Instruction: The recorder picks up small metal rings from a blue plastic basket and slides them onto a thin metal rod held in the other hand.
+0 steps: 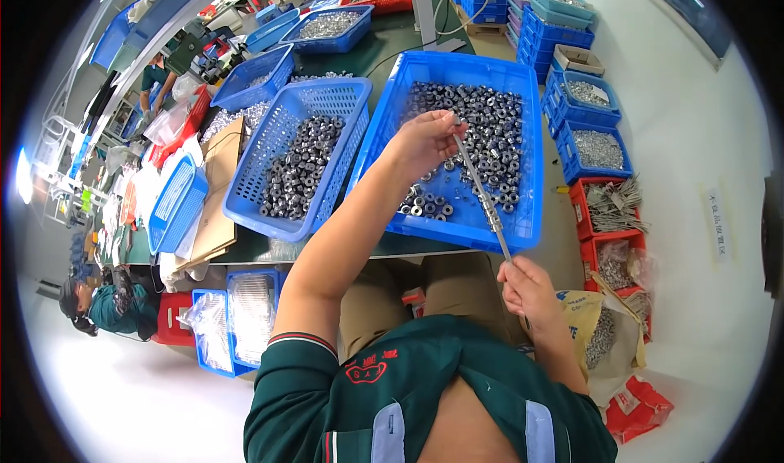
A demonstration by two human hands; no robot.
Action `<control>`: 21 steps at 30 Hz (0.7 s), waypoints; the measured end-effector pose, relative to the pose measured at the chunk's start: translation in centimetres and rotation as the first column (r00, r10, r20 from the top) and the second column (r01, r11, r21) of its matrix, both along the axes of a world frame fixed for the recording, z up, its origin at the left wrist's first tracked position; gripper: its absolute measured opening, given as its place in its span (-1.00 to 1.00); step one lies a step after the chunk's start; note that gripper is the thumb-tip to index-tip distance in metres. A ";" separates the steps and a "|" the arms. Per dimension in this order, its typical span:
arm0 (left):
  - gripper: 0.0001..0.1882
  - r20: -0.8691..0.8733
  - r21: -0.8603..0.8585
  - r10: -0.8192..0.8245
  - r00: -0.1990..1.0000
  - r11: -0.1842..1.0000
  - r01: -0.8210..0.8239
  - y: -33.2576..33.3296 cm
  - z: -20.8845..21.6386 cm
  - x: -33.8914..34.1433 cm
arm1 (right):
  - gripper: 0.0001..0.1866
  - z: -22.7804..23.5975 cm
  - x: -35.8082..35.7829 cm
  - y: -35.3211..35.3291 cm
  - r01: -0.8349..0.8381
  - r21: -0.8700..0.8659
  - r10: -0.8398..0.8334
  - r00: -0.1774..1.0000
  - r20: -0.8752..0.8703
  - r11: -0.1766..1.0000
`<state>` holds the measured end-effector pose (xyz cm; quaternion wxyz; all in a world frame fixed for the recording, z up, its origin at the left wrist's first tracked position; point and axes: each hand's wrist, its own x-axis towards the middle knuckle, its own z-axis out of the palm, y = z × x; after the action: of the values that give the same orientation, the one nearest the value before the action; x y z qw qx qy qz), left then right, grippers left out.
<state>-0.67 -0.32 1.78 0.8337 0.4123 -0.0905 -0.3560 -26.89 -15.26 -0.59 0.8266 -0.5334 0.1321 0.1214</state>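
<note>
A thin metal rod point(472, 169) slants over the front right of a large blue tray point(377, 128). My left hand point(426, 143) is closed on its far end, fingertips pinched together; whether a small part is also between them I cannot tell. My right hand point(531, 290) wraps round the near end, just past the tray's front edge. Several small metal rings point(492, 215) sit threaded on the rod, nearer my right hand. Below lie many loose dark metal rings point(490, 120), heaped toward the back of the tray and scattered toward the front.
Left of the tray stands a blue perforated basket point(245, 181) of similar dark rings. Cardboard point(219, 193) and another blue basket point(175, 206) lie beyond it. Stacked blue crates point(572, 169) and red bins point(584, 218) line the right wall. A seated person point(122, 304) is at far left.
</note>
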 end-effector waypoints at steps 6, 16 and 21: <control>-0.88 -0.026 -0.020 -0.023 0.999 1.000 0.023 -0.1 -0.2 -0.5 | -0.82 -0.2 0.0 0.2 0.009 -0.005 -0.008 1.000 0.020 1.000; -0.87 0.120 0.106 -0.152 0.981 0.985 0.139 0.6 -0.4 -0.3 | -0.81 0.1 -0.1 0.0 0.024 -0.072 -0.023 1.000 0.010 0.997; -0.85 0.049 0.171 -0.300 0.953 0.942 0.288 -0.2 -0.4 -1.6 | -0.81 0.3 0.6 0.6 0.062 -0.068 -0.060 0.997 0.040 0.996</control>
<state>-2.31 -0.53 1.36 0.7310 0.4733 -0.1527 -0.4671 -26.32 -14.71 -0.33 0.8132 -0.5598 0.1367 0.0813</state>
